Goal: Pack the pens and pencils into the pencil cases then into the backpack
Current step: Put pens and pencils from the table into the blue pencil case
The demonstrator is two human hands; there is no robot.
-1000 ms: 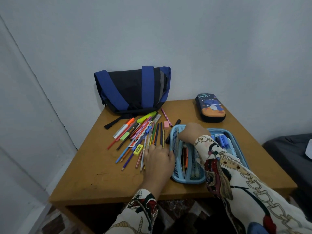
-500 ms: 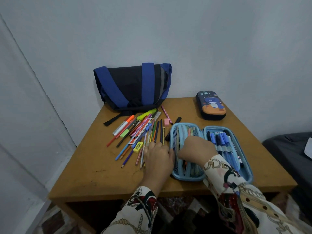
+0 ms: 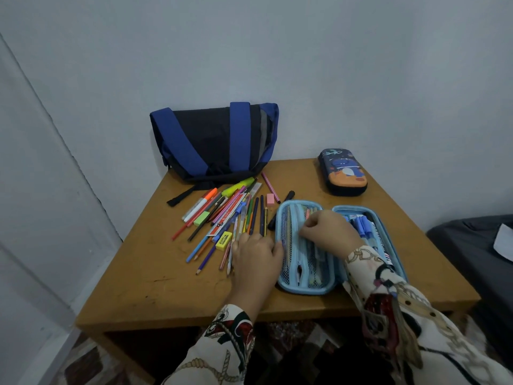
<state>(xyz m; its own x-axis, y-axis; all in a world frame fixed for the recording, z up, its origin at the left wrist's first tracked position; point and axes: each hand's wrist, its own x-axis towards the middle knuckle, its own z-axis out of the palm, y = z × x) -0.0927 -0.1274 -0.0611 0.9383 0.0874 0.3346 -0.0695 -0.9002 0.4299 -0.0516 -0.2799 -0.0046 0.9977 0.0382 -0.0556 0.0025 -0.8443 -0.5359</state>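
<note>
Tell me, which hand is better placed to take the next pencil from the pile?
Left. The left hand already rests on the near end of the loose pencils, while the right hand is busy inside the open blue pencil case.

A wooden table [image 3: 155,273] stands in the corner. On it, at the back left, lies a blue and black backpack [image 3: 213,143], and in front of it a heap of pens and pencils [image 3: 230,215]. An open light-blue pencil case [image 3: 302,284] lies at the front right, and a closed dark pencil case [image 3: 342,172] at the back right.
</note>
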